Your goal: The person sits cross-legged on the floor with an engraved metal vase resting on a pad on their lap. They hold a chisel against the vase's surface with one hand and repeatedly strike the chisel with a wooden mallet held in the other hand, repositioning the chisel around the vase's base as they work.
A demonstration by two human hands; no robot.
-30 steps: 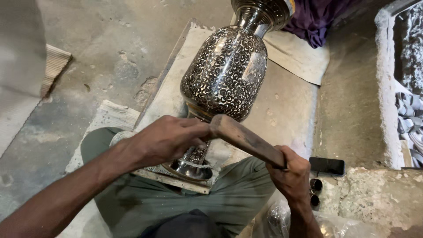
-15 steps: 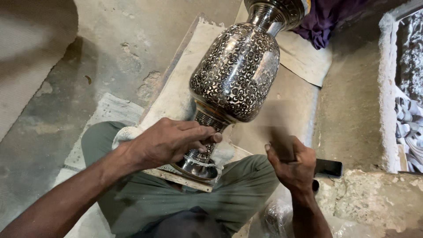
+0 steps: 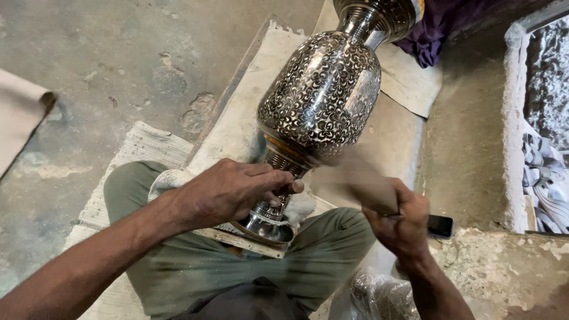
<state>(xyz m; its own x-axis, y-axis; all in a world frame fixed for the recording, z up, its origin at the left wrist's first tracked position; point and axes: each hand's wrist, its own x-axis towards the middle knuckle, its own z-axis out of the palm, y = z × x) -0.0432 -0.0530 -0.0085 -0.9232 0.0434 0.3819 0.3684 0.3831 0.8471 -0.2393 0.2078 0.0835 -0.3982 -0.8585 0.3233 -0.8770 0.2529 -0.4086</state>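
While the engraved vase (image 3: pixel 320 95) lies tilted on a board (image 3: pixel 237 127) across the lap, long axis running near-left to far-right, the left hand (image 3: pixel 228 189) pinches something small at its narrow stem; the right hand (image 3: pixel 400 222), fingers wrapped round a blurred mallet (image 3: pixel 355 181), hovers just right. One vase, one mallet, two hands.

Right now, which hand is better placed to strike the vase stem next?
Probably the right hand: it grips the blurred wooden mallet. The left hand is wrapped around the vase stem.

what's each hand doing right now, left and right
Left hand: closed around the engraved metal vase at its narrow stem.
Right hand: closed on a motion-blurred wooden mallet.
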